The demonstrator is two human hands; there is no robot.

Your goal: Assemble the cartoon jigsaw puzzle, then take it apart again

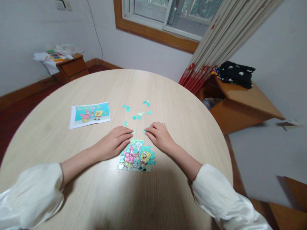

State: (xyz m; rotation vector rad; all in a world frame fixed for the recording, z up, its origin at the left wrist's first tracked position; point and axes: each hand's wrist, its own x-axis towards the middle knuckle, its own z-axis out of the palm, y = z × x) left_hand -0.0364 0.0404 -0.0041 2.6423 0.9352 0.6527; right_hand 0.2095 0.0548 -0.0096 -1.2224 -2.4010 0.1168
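A partly joined jigsaw puzzle (137, 156) lies flat on the table in front of me, showing a pink starfish, a pale squid and a yellow sponge figure. Its upper edge is uneven. My left hand (117, 140) is just above its upper left, fingers together, with a small puzzle piece (134, 132) at the fingertips. Across from it, my right hand (159, 135) pinches a turquoise puzzle piece (143, 131) between thumb and fingers. The two pieces are apart. Beyond the hands lie several loose turquoise and pale green pieces (137, 117).
A printed reference picture (92, 114) lies to the left on the round wooden table (59, 134). Behind the table are a window (165, 16) and a curtain (216, 41). Wooden cabinets stand on both sides, the right cabinet (249, 99) with black patterned cloth (236, 75) on top.
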